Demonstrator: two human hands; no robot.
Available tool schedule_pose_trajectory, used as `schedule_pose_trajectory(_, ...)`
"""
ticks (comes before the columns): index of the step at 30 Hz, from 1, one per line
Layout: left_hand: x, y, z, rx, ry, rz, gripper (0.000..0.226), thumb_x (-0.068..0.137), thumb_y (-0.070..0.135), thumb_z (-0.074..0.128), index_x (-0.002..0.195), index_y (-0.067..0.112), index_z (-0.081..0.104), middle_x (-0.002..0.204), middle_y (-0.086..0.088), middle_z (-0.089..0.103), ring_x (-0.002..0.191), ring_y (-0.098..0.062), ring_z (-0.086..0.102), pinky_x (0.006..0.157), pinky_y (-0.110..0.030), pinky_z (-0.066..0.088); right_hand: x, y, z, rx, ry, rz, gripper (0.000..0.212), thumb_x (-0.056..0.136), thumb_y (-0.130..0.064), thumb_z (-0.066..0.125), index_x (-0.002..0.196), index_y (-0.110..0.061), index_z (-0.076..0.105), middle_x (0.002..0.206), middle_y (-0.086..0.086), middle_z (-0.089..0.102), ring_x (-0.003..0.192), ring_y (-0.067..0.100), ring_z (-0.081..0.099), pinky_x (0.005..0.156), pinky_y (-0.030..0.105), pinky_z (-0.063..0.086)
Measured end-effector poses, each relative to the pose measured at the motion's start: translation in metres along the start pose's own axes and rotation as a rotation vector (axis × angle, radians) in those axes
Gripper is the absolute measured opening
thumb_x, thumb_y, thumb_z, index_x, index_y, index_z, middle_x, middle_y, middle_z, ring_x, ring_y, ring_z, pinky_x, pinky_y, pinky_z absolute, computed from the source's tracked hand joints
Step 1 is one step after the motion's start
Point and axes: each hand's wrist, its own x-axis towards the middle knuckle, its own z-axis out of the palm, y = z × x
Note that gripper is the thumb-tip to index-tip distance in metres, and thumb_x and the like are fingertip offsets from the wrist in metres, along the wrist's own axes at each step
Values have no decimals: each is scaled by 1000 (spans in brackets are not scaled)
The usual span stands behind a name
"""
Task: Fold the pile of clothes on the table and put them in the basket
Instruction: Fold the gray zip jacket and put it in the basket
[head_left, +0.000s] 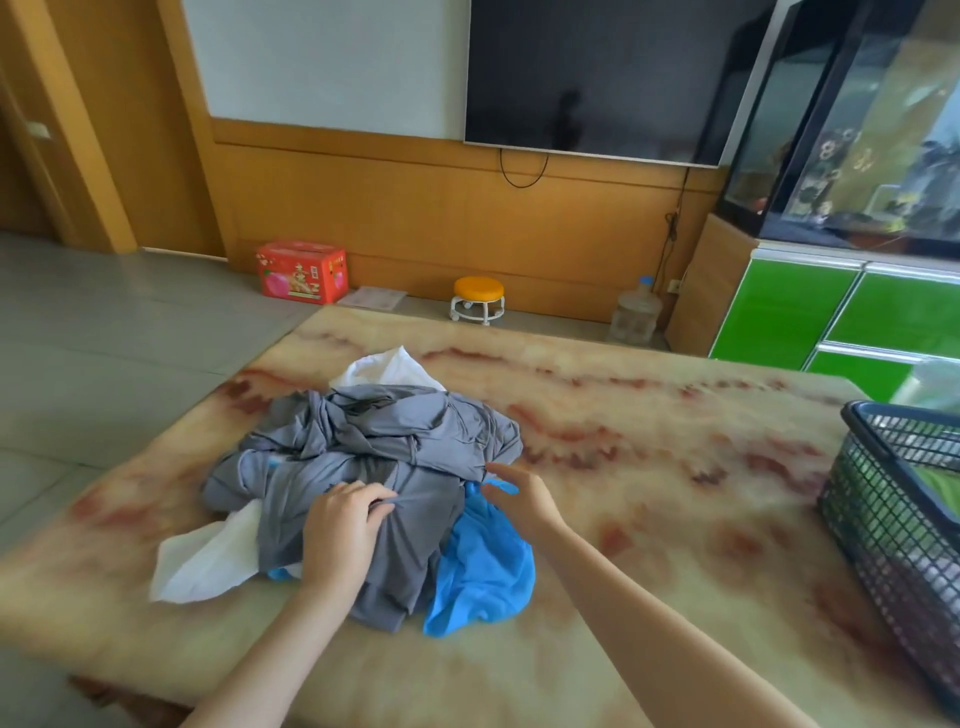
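Two bare hands are at a heap of clothes on the cream, red-veined marble table (649, 467). The left hand (345, 525) lies on the near part of the crumpled grey jersey garment (374, 447), its fingers (382, 501) curled and pinching up a small fold of the grey fabric. The right hand (519, 493) hovers just to the right of the left hand, fingers loosely spread and holding nothing. It hangs over the bright blue thin garment (483, 566), which spills out from under the grey one on that side. Its fingertips reach the grey garment's right edge, but it is unclear whether they touch it.

To the left of the left hand, a white cloth (208, 556) sticks out from beneath the grey fabric and lies flat on the table. Beyond both hands, on the far side of the heap, a second white piece (389, 366) peeks up.

Well to the right of the right hand, at the table's right edge, stands the dark plastic mesh basket (893, 499), partly cut off by the frame, with something green showing inside it.

Farther off beyond the hands, a red cardboard box (301, 270), a small orange-topped stool (478, 299) and a clear water bottle (635, 317) stand on the floor along the wood-panelled wall.
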Motion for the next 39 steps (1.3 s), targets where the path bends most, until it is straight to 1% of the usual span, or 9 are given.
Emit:
schedule_pose_trajectory(2, -4, 13, -4, -142, -37, -29, 9, 79, 15, 73, 86, 20, 74, 78, 9, 71, 70, -10, 63, 60, -23, 47, 13, -7, 10, 17, 8, -18, 51, 90, -27, 62, 139, -23, 46, 129, 9, 58, 61, 9, 52, 49, 13, 39)
schedule_pose_trajectory(5, -13, 28, -6, -321, -168, -68, 10, 81, 17, 72, 88, 23, 74, 82, 15, 71, 77, 1, 64, 71, -18, 50, 26, -14, 21, -35, -13, -33, 57, 87, -34, 65, 139, -23, 45, 136, 1, 53, 114, 19, 56, 88, 24, 46)
schedule_pose_trajectory(7, -19, 36, -9, -413, -272, -93, 11, 81, 18, 71, 86, 27, 73, 80, 21, 71, 80, 6, 64, 75, -14, 49, 34, -10, 24, -92, -4, -12, 49, 83, -37, 69, 128, -22, 57, 123, 1, 62, 116, 20, 55, 97, 33, 44)
schedule_pose_trajectory(10, -20, 40, -17, -487, -385, -102, 13, 82, 18, 70, 84, 31, 72, 80, 27, 69, 83, 9, 63, 74, -8, 47, 40, -5, 7, -53, 91, -40, 12, 80, -26, 72, 88, -18, 76, 79, -1, 73, 80, 11, 66, 81, 31, 51)
schedule_pose_trajectory(14, -16, 45, -25, -594, -477, -110, 14, 82, 13, 70, 84, 26, 74, 81, 19, 72, 85, 3, 65, 75, -9, 45, 39, -16, -53, 28, 160, -114, 16, 83, -16, 71, 80, -1, 75, 67, -7, 62, 46, -12, 43, 50, 10, 39)
schedule_pose_trajectory(25, -23, 149, 4, -686, -853, 205, 27, 81, 22, 72, 107, 25, 71, 104, 13, 70, 102, 9, 57, 84, 1, 34, 61, -56, -214, 822, 518, 73, 11, 98, -8, 47, 93, -5, 56, 67, 5, 64, 43, 8, 62, 41, 23, 51)
schedule_pose_trajectory(30, -20, 140, 41, -395, -654, 235, 45, 84, 45, 64, 127, 39, 54, 123, 19, 54, 116, 5, 43, 102, -14, 32, 77, -26, -205, 203, 204, 68, 53, 99, -10, 44, 148, -16, 25, 121, 12, 49, 82, 10, 45, 43, 9, 37)
schedule_pose_trajectory(35, -10, 121, 68, -142, -570, 214, 46, 92, 39, 53, 137, 40, 42, 148, 15, 27, 139, -8, 18, 114, -25, 12, 60, 27, -181, -253, 46, 88, 50, 90, -16, 62, 137, -9, 47, 132, 13, 52, 117, 31, 53, 91, 33, 46)
schedule_pose_trajectory(39, -7, 110, 89, -151, -539, 48, 65, 93, 35, 53, 148, 29, 19, 154, 6, 18, 143, -15, 14, 116, -28, 15, 16, 51, -151, -488, -225, -24, 93, 67, -65, 70, 145, -37, 29, 153, -6, 27, 141, 21, 22, 112, 42, 28)
